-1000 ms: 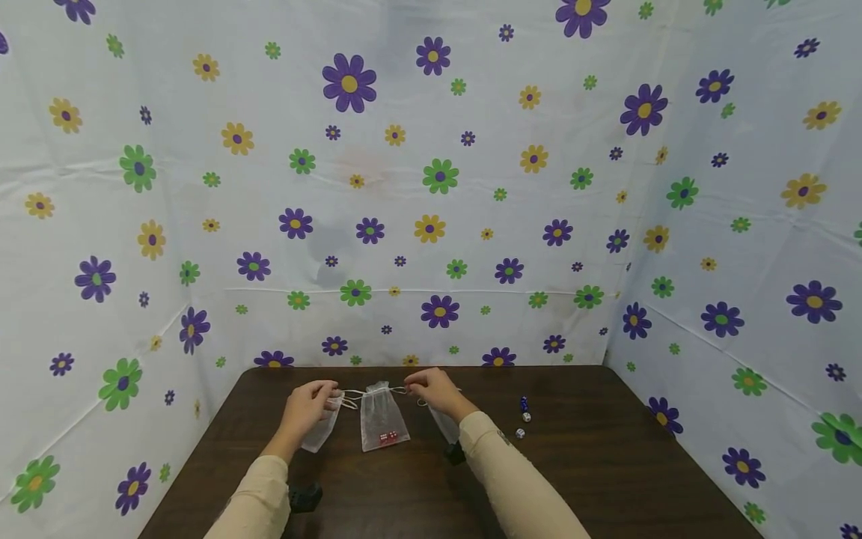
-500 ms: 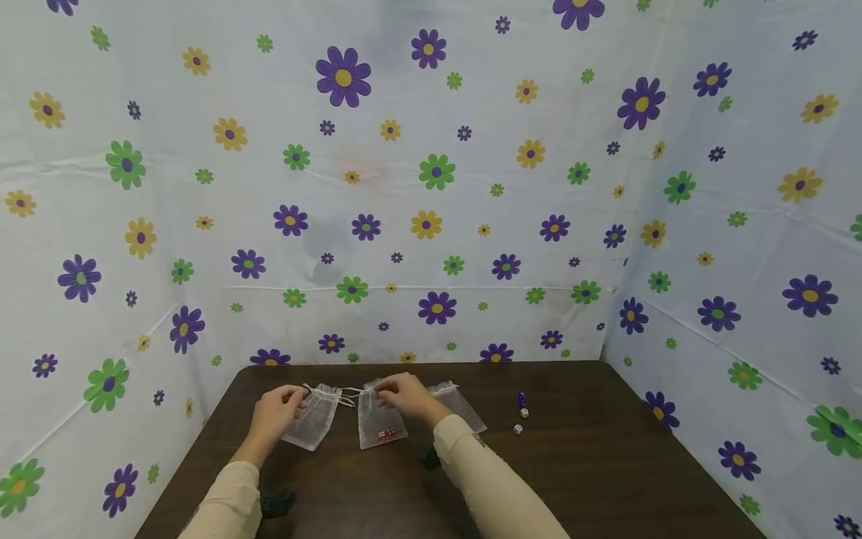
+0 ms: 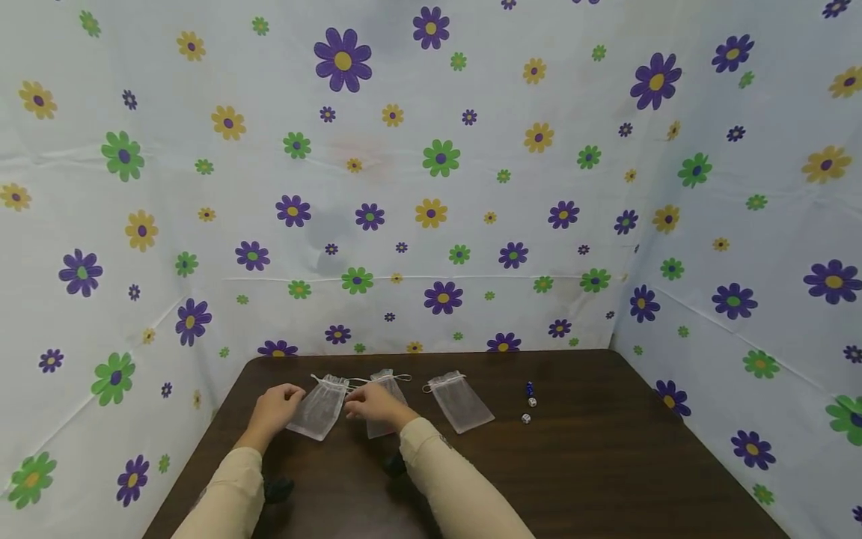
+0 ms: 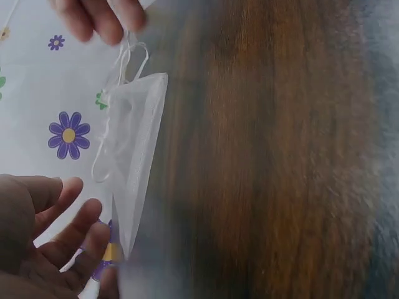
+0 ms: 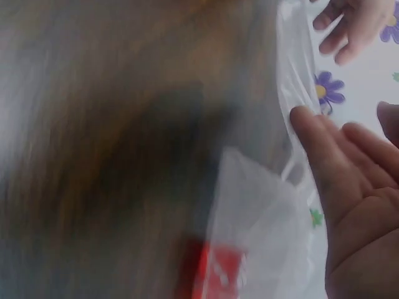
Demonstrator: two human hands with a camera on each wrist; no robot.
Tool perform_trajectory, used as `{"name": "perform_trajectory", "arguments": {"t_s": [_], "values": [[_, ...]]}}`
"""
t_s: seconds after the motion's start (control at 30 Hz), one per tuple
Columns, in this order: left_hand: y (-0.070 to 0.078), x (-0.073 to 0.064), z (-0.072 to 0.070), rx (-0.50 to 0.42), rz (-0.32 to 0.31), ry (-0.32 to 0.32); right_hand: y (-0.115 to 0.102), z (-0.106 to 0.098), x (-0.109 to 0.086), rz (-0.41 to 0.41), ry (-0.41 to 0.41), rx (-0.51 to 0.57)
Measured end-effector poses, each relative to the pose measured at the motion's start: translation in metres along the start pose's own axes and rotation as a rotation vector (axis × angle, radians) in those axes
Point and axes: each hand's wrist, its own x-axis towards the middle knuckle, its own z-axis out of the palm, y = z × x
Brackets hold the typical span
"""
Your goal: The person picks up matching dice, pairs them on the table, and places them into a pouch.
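Note:
Three sheer white drawstring bags lie in a row: a left bag [image 3: 318, 410], a middle bag [image 3: 381, 430] and a right bag [image 3: 462, 404]. My left hand [image 3: 276, 408] is just left of the left bag, its fingers loosely bent and holding nothing in the left wrist view. My right hand [image 3: 373, 403] hovers over the middle bag, fingertips close to the left bag's drawstring [image 4: 128, 59]. In the right wrist view its fingers are fairly straight and grip nothing. Red dice [image 5: 224, 271] show through the middle bag; in the head view the right hand and sleeve hide them.
Right of the bags on the brown table [image 3: 572, 464] lie a blue die [image 3: 530, 389] and two white dice, one [image 3: 533, 402] beside it and another [image 3: 526, 419] nearer. A flower-print cloth [image 3: 404, 187] encloses the table's back and sides.
My right hand has moved left from between the middle and right bags, across the middle bag, uncovering the right bag. My left hand has drawn back left from the left bag's drawstring.

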Motion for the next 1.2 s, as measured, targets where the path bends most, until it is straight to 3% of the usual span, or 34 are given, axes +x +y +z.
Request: {"name": "perform_trajectory", "arguments": {"t_s": [0.33, 0.6, 0.8, 1.0, 1.2], "values": [[-0.005, 0.015, 0.007, 0.004, -0.022, -0.067, -0.005, 0.012, 0.007, 0.031, -0.063, -0.252], [-0.006, 0.022, 0.003, 0.03, -0.017, -0.095, -0.01, 0.018, 0.012, 0.007, -0.073, -0.288], [-0.009, 0.021, 0.005, -0.018, -0.055, -0.127, -0.006, 0.022, 0.012, 0.027, -0.036, -0.231], [-0.007, 0.017, 0.004, -0.136, -0.109, -0.157, 0.002, 0.027, 0.015, 0.029, 0.057, -0.125], [-0.001, 0.013, 0.002, -0.221, -0.109, -0.146, 0.005, 0.032, 0.017, 0.058, 0.167, 0.078]]}}
